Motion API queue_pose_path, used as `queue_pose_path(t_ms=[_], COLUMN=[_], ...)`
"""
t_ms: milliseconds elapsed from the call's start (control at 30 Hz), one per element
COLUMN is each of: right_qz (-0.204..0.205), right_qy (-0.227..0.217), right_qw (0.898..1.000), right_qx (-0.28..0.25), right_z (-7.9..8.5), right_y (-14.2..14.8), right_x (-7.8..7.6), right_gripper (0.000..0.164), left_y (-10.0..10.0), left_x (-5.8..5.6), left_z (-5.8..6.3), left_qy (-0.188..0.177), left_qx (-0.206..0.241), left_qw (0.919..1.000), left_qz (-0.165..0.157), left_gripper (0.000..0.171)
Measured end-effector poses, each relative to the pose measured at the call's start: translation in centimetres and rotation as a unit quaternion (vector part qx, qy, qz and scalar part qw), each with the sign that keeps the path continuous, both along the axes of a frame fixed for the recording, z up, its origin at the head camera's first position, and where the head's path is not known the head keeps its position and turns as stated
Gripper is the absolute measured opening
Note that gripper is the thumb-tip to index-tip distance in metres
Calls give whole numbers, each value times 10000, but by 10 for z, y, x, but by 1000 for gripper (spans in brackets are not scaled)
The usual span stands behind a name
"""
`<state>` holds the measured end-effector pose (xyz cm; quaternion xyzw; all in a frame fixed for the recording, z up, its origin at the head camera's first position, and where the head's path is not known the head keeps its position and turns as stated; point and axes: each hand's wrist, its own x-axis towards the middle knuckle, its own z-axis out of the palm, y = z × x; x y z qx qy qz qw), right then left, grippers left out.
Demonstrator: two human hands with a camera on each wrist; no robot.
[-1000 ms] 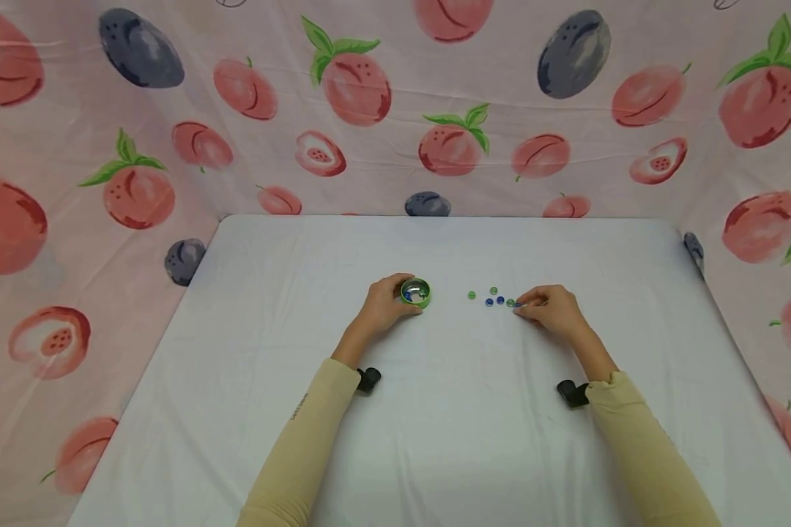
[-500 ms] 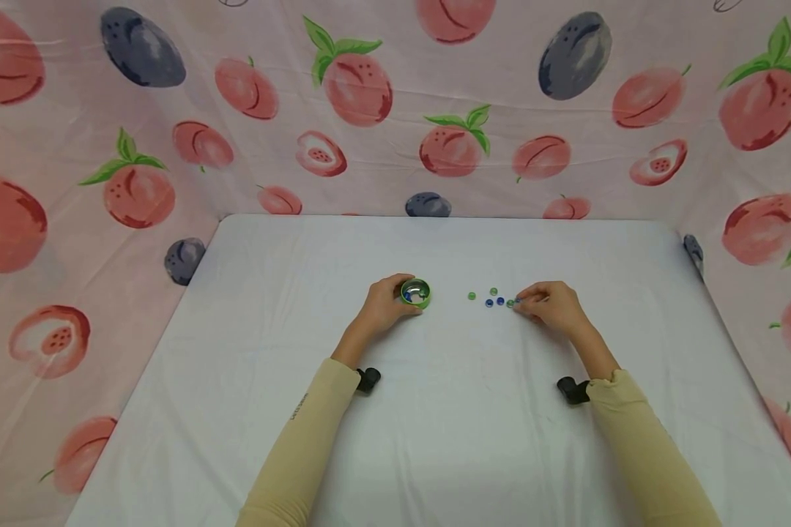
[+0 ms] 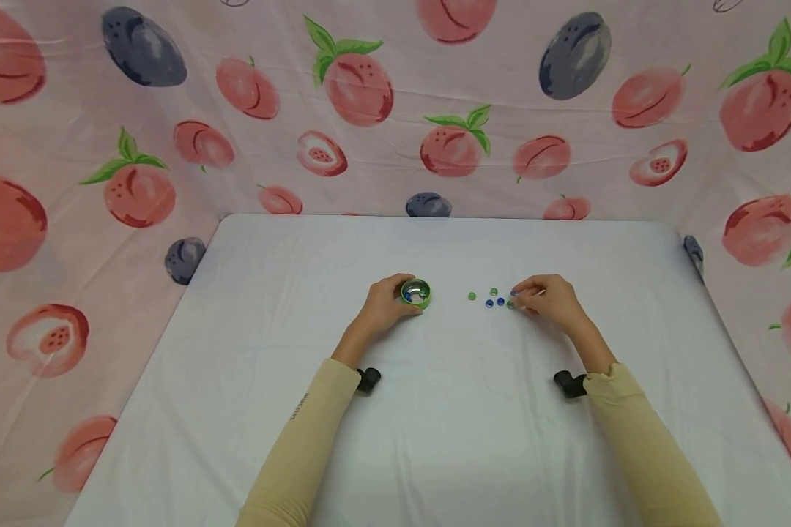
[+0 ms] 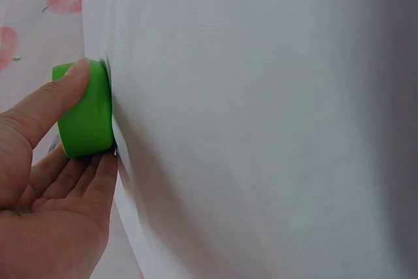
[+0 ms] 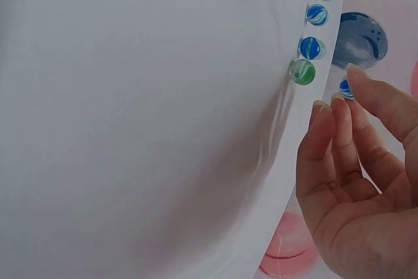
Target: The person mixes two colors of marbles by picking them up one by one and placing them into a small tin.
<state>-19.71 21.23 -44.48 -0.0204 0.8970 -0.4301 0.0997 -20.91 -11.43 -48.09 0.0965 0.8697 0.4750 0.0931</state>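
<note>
My left hand [image 3: 385,304] grips a small green bowl [image 4: 88,112] from its left side, thumb and fingers on opposite sides of it. The bowl has a shiny metal inside, where something small and blue shows in the head view. Between thumb and fingertips my right hand [image 3: 554,301] pinches a blue marble [image 5: 347,89], held up off the cloth in the right wrist view. Just left of that hand lie loose glass marbles: a green marble [image 5: 302,72] nearest it, two blue ones [image 3: 500,301] beside that, and two more green ones [image 3: 472,296] further off.
A white cloth [image 3: 435,424] covers the table under both hands. Behind and at the sides hangs a pink curtain [image 3: 382,176] printed with fruit. Each wrist carries a small black camera [image 3: 369,380].
My right hand has lifted the blue marble off the table beside the green one and moved slightly away from me. My left hand and the bowl have stayed still.
</note>
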Motion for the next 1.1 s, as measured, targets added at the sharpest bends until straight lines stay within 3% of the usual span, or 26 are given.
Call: queue_pose_path(t_ms=[1100], right_qz=[433], right_qy=[230], right_qw=[9976], right_qx=[-483], right_z=[1], right_y=[-60], right_x=[-18], right_gripper=[23], left_y=[-1], left_x=[0], left_z=[0], left_qy=[31], left_qx=[-21], left_qw=[10000], left_qz=[-39], left_gripper=[68])
